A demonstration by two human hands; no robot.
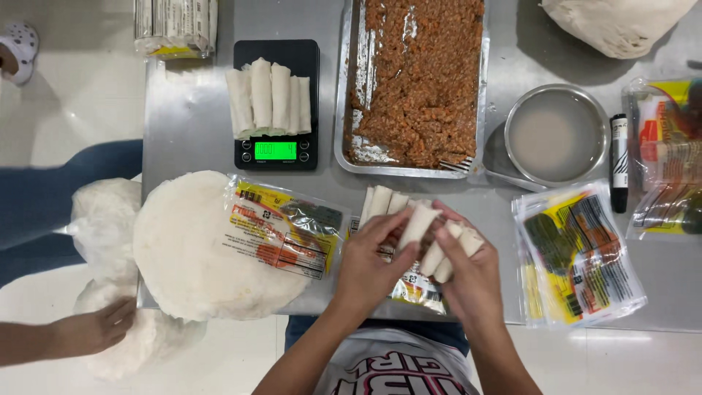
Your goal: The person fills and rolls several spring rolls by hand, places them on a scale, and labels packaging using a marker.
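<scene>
**Roll pinched between both hands, above table front edge**

Left hand (369, 263) and right hand (468, 274) both closed on one pale rolled wrapper (418, 223). Its long axis tilts up-right, away from the person; left fingers at the lower end, right hand alongside. More finished rolls (384, 201) lie just behind, another batch on the scale (276, 110)

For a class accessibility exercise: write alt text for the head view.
Left hand and right hand hold a pale rolled wrapper over a steel table, near more white rolls on a black scale, a foil tray of orange-brown filling and a stack of round white wrappers.
</scene>
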